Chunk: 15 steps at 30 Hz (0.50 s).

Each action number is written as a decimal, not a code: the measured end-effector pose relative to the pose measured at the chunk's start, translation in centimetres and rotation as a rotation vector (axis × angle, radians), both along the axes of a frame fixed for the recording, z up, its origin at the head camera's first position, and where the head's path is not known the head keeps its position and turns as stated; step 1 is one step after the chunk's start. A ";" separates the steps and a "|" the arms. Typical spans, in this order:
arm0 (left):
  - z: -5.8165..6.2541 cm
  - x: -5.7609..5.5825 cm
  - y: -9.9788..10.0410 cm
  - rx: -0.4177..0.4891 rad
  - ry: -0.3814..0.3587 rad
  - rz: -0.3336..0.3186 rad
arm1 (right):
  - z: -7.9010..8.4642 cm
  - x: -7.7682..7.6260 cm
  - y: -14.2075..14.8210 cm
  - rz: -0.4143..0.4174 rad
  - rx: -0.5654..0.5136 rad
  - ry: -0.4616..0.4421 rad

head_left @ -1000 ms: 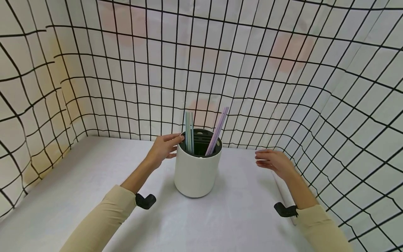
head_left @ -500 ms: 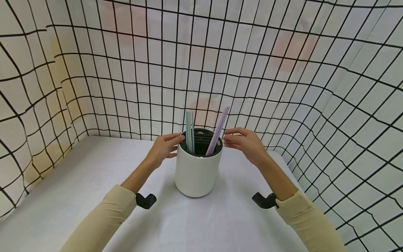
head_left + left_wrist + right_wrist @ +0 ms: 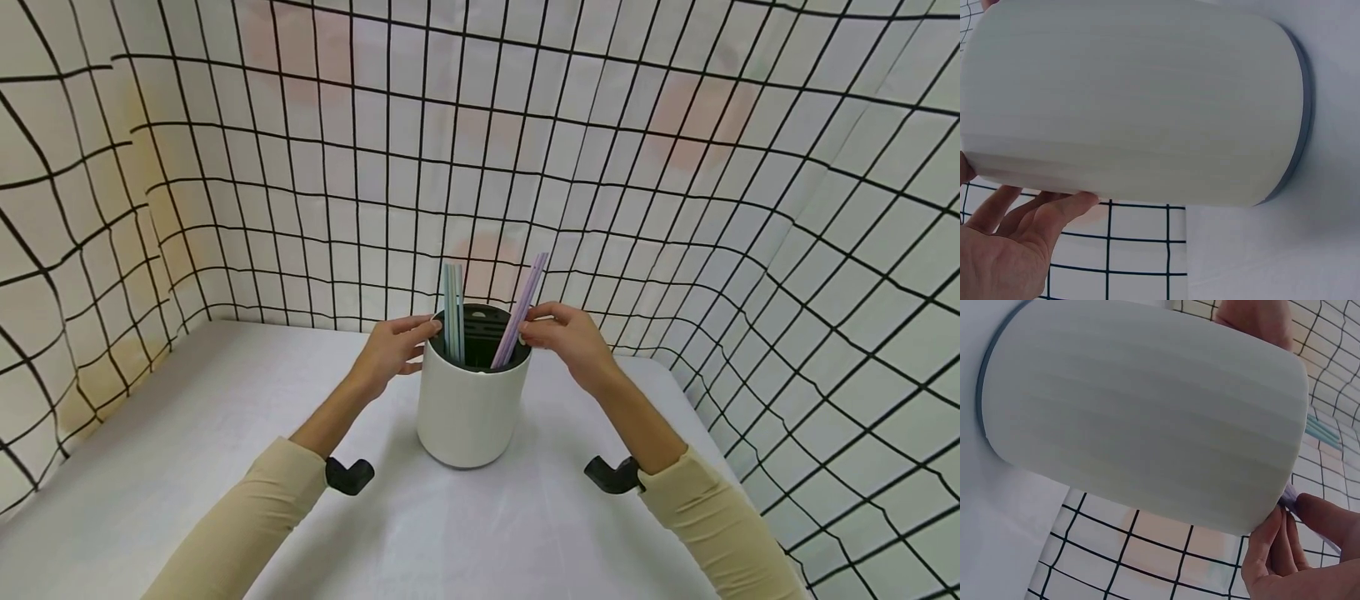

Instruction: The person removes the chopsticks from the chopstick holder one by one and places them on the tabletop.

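Note:
A round white utensil holder [image 3: 468, 417] with a black slotted insert stands upright on the table. Slim bluish-green sticks [image 3: 453, 312], like chopsticks, rise from its left side. Purple sticks [image 3: 519, 312] of the same kind lean right inside it. My left hand [image 3: 386, 354] grips the left rim, thumb at the top edge and fingers along the outer wall. On the opposite side, my right hand [image 3: 573, 342] holds the right rim. In the right wrist view its thumb [image 3: 1322, 515] lies against the purple sticks, while the fingers [image 3: 1266, 544] touch the outer wall.
White cloth covers the table [image 3: 480, 542]. A black wire grid [image 3: 360, 167] over white sheeting encloses the back, left and right sides, close behind the holder. Each wrist wears a black camera mount [image 3: 349, 477].
My right hand has come in leftward from the right side of the table to the holder's right rim. The left hand stays on the left rim, and the holder has not moved.

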<state>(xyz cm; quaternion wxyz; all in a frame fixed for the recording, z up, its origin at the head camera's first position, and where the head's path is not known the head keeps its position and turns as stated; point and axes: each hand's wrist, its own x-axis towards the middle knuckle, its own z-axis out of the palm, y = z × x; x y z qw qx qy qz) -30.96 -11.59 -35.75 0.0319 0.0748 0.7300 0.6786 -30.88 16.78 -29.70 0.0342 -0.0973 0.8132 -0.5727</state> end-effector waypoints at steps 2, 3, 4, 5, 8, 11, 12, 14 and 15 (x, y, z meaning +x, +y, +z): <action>0.0 0.0 0.0 -0.002 -0.001 0.001 | -0.1 0.0 -0.1 -0.008 -0.009 -0.001; 0.1 0.1 0.0 -0.004 -0.002 0.000 | -0.2 0.0 -0.1 -0.015 -0.017 -0.003; 0.1 0.1 0.0 -0.005 -0.002 0.001 | -0.2 0.0 -0.2 -0.020 -0.024 -0.005; 0.1 0.1 -0.1 -0.004 -0.004 0.002 | -0.2 0.1 -0.2 -0.027 -0.029 -0.004; 0.2 0.2 0.0 0.002 -0.007 0.006 | 0.0 0.0 -0.4 -0.032 -0.055 0.007; 0.3 0.3 0.0 0.011 -0.014 0.008 | 0.3 -0.2 -0.3 -0.032 -0.078 0.022; 0.3 0.3 0.0 0.012 -0.016 0.008 | 0.5 -0.2 -0.3 -0.028 -0.086 0.028; 0.3 0.2 0.0 0.014 -0.019 0.008 | 1.0 -0.2 -0.2 -0.027 -0.095 0.038; 0.3 0.2 0.0 0.013 -0.019 0.008 | 1.4 -0.2 -0.1 -0.028 -0.096 0.047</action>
